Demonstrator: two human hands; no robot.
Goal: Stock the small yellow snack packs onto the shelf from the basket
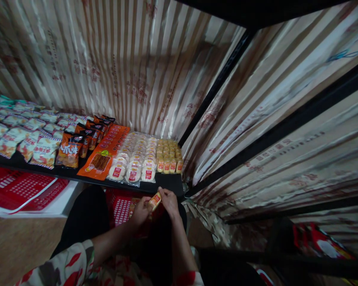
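Between both hands, above my lap, is a small yellow packaged snack [155, 201] with a red and white label. My left hand [141, 210] grips its left end, and the fingers of my right hand [168, 200] pinch the upper right end. Just beyond, on the black shelf [170, 183], stand rows of matching yellow snack packs [168, 157]. To their left lie rows of round white packaged cakes [133, 170] with red labels. A red basket [122, 209] sits between my knees, partly hidden by my arms; some packs seem to lie in it.
Orange flat packets [100, 157], orange-and-black bags [68, 150] and white snack bags [43, 151] fill the shelf leftward. Another red basket [47, 190] rests below it on the left. Black frame bars [217, 85] and striped sheeting [131, 59] enclose the back and right.
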